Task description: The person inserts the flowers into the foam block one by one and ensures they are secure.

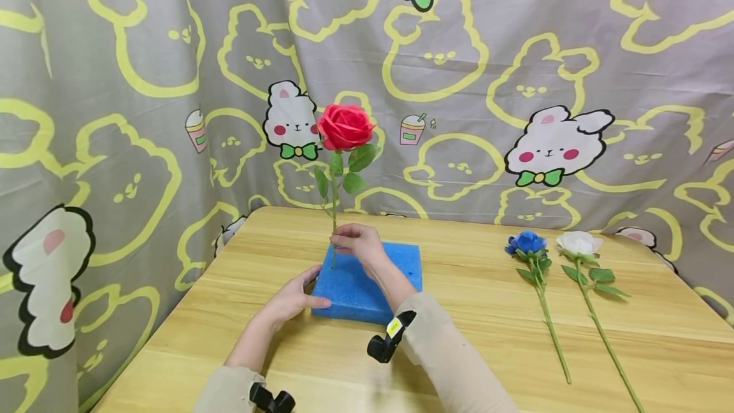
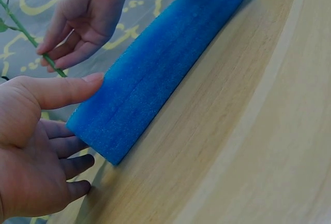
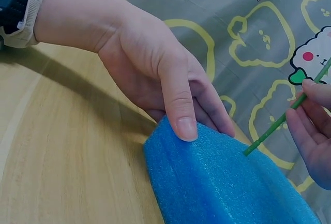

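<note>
A red artificial rose [image 1: 346,127] stands upright with its green stem running down into a blue foam block [image 1: 367,311] on the table. Thumb and fingers of my right hand [image 1: 362,244] pinch the stem low down, just above the foam; the right wrist view shows the stem's lower end [image 3: 265,135] entering the top face. My left hand [image 1: 294,298] holds the block's left corner, its thumb [image 2: 77,89] on the near edge and its fingers along the left side. In the right wrist view this left hand [image 3: 170,87] appears beside the foam.
To the right on the wooden table [image 1: 470,336] lie a blue flower [image 1: 526,244] and a white flower [image 1: 579,245], their long stems pointing toward me. A patterned grey curtain [image 1: 447,94] hangs behind the table and along its left side.
</note>
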Demonstrator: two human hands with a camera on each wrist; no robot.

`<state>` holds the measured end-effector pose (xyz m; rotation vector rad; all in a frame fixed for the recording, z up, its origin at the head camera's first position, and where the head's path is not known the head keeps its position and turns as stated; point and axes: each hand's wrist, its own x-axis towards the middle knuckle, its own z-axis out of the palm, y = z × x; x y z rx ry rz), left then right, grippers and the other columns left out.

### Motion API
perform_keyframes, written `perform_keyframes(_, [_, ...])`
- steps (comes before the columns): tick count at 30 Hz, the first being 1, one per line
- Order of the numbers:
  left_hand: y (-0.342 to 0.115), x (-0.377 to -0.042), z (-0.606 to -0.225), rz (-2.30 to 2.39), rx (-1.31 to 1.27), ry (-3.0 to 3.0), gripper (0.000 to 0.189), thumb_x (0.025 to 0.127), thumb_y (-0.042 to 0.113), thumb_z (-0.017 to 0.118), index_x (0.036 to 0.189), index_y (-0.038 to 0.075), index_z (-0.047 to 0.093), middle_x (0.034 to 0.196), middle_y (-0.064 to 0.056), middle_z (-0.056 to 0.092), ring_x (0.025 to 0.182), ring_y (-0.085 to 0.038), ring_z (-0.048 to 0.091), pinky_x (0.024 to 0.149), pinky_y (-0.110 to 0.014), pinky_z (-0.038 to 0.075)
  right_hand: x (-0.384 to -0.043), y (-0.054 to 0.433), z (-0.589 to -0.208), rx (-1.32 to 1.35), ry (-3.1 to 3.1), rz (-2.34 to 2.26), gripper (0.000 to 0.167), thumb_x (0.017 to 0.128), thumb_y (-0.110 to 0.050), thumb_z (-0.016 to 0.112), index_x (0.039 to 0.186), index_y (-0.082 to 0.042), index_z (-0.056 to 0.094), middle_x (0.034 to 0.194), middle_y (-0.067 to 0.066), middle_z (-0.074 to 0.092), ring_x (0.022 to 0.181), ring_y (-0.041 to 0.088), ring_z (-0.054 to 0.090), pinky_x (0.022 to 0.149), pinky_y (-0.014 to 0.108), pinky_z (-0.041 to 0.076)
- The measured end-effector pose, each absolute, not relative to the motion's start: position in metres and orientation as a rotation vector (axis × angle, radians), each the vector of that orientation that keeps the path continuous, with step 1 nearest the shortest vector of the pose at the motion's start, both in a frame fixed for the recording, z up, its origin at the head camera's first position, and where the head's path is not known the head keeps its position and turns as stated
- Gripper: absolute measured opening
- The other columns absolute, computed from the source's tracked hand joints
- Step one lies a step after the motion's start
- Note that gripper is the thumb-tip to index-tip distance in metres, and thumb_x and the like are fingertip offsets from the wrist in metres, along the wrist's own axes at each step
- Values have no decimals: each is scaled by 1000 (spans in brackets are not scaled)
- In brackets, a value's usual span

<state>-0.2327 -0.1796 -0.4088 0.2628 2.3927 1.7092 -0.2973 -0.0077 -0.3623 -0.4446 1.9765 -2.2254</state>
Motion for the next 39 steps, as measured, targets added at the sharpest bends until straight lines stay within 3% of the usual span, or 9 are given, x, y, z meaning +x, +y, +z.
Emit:
perform_keyframes(7, [-180, -234, -411, 1716, 271, 2396, 87, 75, 10, 76, 142, -8, 25, 145, -26, 27, 135, -38, 20, 107, -54, 16, -296, -7, -365, -428, 1926, -2240, 22, 88, 4, 57, 108, 13, 58, 95, 15, 63, 98, 34, 61, 81, 36, 51])
perform_keyframes(18, [-179, -235, -410, 1721, 275, 2392, 87, 74, 10, 76, 142, -8, 25, 145, -26, 28, 135, -38, 21, 107, -53, 16, -296, -5, -370, -415, 1986, -2200, 20, 87, 0, 61, 105, 9, 62, 96, 11, 64, 95, 28, 63, 79, 35, 52])
perform_keyframes(28, [-179, -234, -410, 1713, 274, 2406, 87, 73, 11, 77, 142, -8, 26, 144, -26, 29, 135, -37, 22, 107, -53, 16, -300, 13, -371, -435, 2024, -2153, 27, 91, -6, 58, 113, 10, 59, 109, 24, 61, 97, 28, 62, 83, 40, 50])
perform_keyframes(36, [-179, -233, -410, 1703, 274, 2415, 87, 73, 10, 77, 142, -8, 26, 146, -26, 27, 135, -38, 20, 107, -53, 15, -300, 39, -370, -420, 1968, -2236, 27, 89, -6, 59, 111, 10, 59, 97, 14, 66, 93, 26, 64, 86, 47, 47])
perform_keyframes(39, [-179, -233, -410, 1693, 276, 2420, 88, 74, 10, 77, 142, -8, 25, 146, -26, 25, 136, -38, 18, 107, -53, 15, -297, 52, -369, -414, 1967, -2257, 28, 89, -7, 60, 111, 11, 58, 93, 12, 67, 88, 23, 65, 84, 44, 49])
